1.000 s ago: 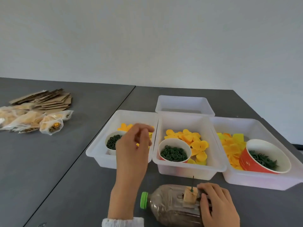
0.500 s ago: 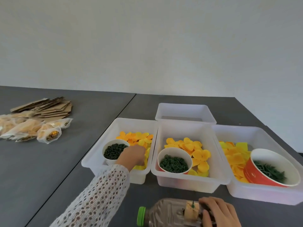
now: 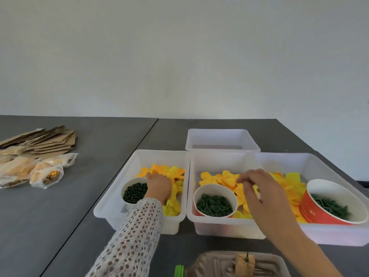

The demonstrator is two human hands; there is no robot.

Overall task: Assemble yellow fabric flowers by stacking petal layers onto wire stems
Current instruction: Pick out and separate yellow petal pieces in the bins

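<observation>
Yellow and orange fabric petals (image 3: 173, 172) fill the left clear bin (image 3: 139, 156). My left hand (image 3: 158, 185) reaches into it, fingertips down among the petals beside a white cup of dark green rings (image 3: 134, 192); its grip is hidden. My right hand (image 3: 257, 188) hovers over the orange petals (image 3: 217, 178) in the middle bin (image 3: 219, 158), fingers loosely bent and holding nothing I can see. At the bottom edge a foam block with a green wire stem (image 3: 247, 257) sits on a bottle (image 3: 219, 264) that lies on its side.
The middle bin holds a cup of green rings (image 3: 214, 204). A right bin (image 3: 319, 158) has yellow petals and a red cup (image 3: 315, 210) of green pieces. An empty bin (image 3: 221, 136) stands behind. Cardboard and plastic bags (image 3: 40, 168) lie far left on the grey table.
My right hand left the bottle and moved up into the middle bin. My left hand dropped into the left bin and stays among the petals. The camera tilted upward.
</observation>
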